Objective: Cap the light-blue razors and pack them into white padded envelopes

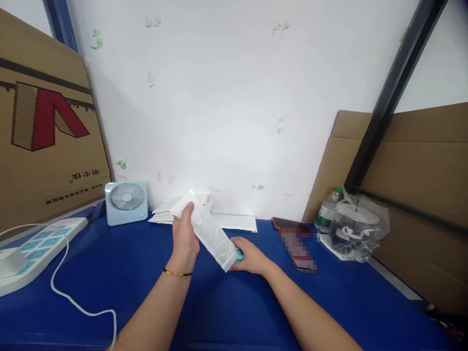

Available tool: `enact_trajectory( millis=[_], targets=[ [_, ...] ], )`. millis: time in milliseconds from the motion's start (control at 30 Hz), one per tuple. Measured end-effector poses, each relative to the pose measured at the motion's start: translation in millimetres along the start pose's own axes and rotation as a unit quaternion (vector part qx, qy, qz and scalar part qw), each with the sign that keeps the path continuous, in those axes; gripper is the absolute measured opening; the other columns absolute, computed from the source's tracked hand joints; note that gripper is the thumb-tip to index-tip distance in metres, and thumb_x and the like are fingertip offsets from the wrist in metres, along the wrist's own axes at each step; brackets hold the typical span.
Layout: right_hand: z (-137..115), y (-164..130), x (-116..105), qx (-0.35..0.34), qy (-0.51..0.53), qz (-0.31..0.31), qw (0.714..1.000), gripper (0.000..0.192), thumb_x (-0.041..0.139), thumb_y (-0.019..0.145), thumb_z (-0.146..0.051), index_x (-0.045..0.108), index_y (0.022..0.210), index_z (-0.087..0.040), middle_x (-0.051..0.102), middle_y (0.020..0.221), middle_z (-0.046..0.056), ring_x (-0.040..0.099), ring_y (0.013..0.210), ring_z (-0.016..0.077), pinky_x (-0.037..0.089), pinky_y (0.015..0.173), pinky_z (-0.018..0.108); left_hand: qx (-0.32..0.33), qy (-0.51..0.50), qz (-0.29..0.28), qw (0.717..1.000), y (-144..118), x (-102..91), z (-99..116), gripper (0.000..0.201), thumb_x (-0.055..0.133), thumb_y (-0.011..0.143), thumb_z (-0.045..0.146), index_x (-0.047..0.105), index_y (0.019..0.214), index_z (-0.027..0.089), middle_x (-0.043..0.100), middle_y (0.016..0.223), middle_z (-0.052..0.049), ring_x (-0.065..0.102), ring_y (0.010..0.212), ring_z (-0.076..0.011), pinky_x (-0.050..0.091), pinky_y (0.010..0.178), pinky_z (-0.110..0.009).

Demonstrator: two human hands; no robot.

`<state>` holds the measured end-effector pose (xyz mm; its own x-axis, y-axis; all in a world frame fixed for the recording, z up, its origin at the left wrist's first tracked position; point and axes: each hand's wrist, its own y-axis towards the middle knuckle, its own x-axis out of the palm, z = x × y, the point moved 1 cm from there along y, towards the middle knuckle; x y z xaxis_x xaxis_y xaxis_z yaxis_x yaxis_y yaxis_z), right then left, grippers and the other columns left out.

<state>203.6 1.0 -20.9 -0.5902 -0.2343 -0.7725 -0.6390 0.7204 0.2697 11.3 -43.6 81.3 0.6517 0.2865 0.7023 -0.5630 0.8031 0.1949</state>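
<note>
My left hand [185,239] grips the upper end of a long white padded pouch [212,234], which slants down to the right over the blue table [153,287]. My right hand [250,256] is at the pouch's lower end, closed around a small teal object [239,254] that is mostly hidden by the pouch and my fingers. A thin gold bracelet [177,274] circles my left wrist. Behind the hands a stack of flat white pouches [215,214] lies against the white wall.
A small light-blue fan [126,202] stands at the back left. A white power strip [36,248] with a white cable [73,302] lies at the left. Two phones [298,241], a water bottle [328,209] and a bagged plastic container [356,226] sit at the right. Cardboard flanks both sides.
</note>
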Motion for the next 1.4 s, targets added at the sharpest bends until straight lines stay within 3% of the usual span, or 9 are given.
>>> enact_trajectory(
  millis=[467,633,733,800,1000,1067,1200,1267,1400],
  targets=[
    [-7.3,-1.2,0.4,0.022,-0.125,-0.081,0.989,0.07,0.045,0.072,-0.071,0.041,0.132,-0.034,0.032,0.143,0.006,0.026,0.131,0.0313,0.023,0.105,0.045,0.111,0.029,-0.056,0.992,24.1,-1.3,96.6,0.032,0.063,0.07,0.033,0.059,0.096,0.016,0.067,0.087,-0.005,0.064,0.08,-0.0202,0.053,0.074,-0.034],
    [-10.6,-2.1,-0.2,0.031,-0.131,-0.093,0.986,0.071,0.044,0.073,-0.071,0.038,0.134,-0.035,0.029,0.145,0.004,0.022,0.132,0.0315,0.02,0.107,0.046,0.231,0.107,-0.14,0.957,15.6,-6.0,114.9,0.036,0.062,0.073,0.035,0.056,0.105,0.02,0.064,0.091,-0.003,0.061,0.08,-0.0183,0.051,0.073,-0.032],
    [-12.1,-2.9,0.1,0.033,-0.134,-0.103,0.985,0.072,0.044,0.072,-0.071,0.037,0.135,-0.036,0.027,0.146,0.004,0.02,0.133,0.0321,0.018,0.107,0.048,0.312,0.26,-0.134,0.904,18.4,-17.4,105.3,0.045,0.064,0.071,0.039,0.052,0.111,0.022,0.062,0.096,-0.002,0.059,0.083,-0.0177,0.048,0.071,-0.029],
    [-13.1,-4.2,1.5,0.03,-0.129,-0.109,0.985,0.073,0.046,0.071,-0.071,0.037,0.135,-0.036,0.026,0.146,0.004,0.018,0.134,0.033,0.017,0.107,0.05,0.33,0.425,-0.123,0.834,25.9,-30.1,88.9,0.053,0.065,0.068,0.042,0.051,0.115,0.022,0.062,0.098,-0.003,0.059,0.084,-0.0205,0.046,0.073,-0.03],
    [-16.6,-9.1,-0.6,0.006,-0.08,-0.112,0.99,0.075,0.054,0.069,-0.067,0.039,0.134,-0.033,0.029,0.145,0.005,0.021,0.133,0.0331,0.024,0.105,0.047,0.209,0.737,-0.201,0.61,48.9,-82.3,27.3,0.073,0.066,0.059,0.052,0.049,0.122,0.02,0.061,0.107,-0.013,0.054,0.103,-0.0329,0.035,0.091,-0.043],
    [-14.0,-9.5,-8.6,0.011,-0.074,-0.065,0.995,0.066,0.051,0.075,-0.062,0.043,0.132,-0.03,0.035,0.141,0.007,0.028,0.13,0.0302,0.027,0.104,0.043,0.202,0.751,-0.223,0.588,47.0,-92.9,15.5,0.086,0.069,0.053,0.057,0.044,0.127,0.021,0.052,0.123,-0.016,0.045,0.114,-0.0359,0.032,0.093,-0.046],
    [2.1,-9.8,-28.1,0.041,-0.081,0.036,0.995,0.037,0.042,0.088,-0.044,0.062,0.112,-0.024,0.056,0.115,0.009,0.05,0.108,0.024,0.038,0.093,0.037,0.143,0.706,-0.386,0.577,33.2,-96.7,-1.2,0.036,0.054,0.074,0.047,0.062,0.101,0.026,0.061,0.105,-0.007,0.056,0.095,-0.0243,0.039,0.08,-0.033],
    [11.3,-10.4,-32.6,0.043,-0.087,0.039,0.995,0.03,0.047,0.086,-0.036,0.066,0.104,-0.023,0.06,0.103,0.009,0.054,0.099,0.0223,0.042,0.087,0.035,0.101,0.697,-0.442,0.555,28.4,-96.6,-9.6,0.02,0.053,0.074,0.038,0.066,0.082,0.025,0.064,0.088,-0.004,0.057,0.078,-0.02,0.039,0.068,-0.028],
    [19.9,-12.0,-31.2,0.042,-0.081,0.009,0.996,0.02,0.055,0.08,-0.027,0.07,0.093,-0.022,0.061,0.09,0.006,0.057,0.083,0.0185,0.045,0.074,0.03,0.063,0.73,-0.446,0.514,29.8,-98.1,-24.9,0.01,0.054,0.071,0.029,0.063,0.071,0.024,0.064,0.074,-0.002,0.056,0.066,-0.0178,0.033,0.056,-0.025]
  ],
)
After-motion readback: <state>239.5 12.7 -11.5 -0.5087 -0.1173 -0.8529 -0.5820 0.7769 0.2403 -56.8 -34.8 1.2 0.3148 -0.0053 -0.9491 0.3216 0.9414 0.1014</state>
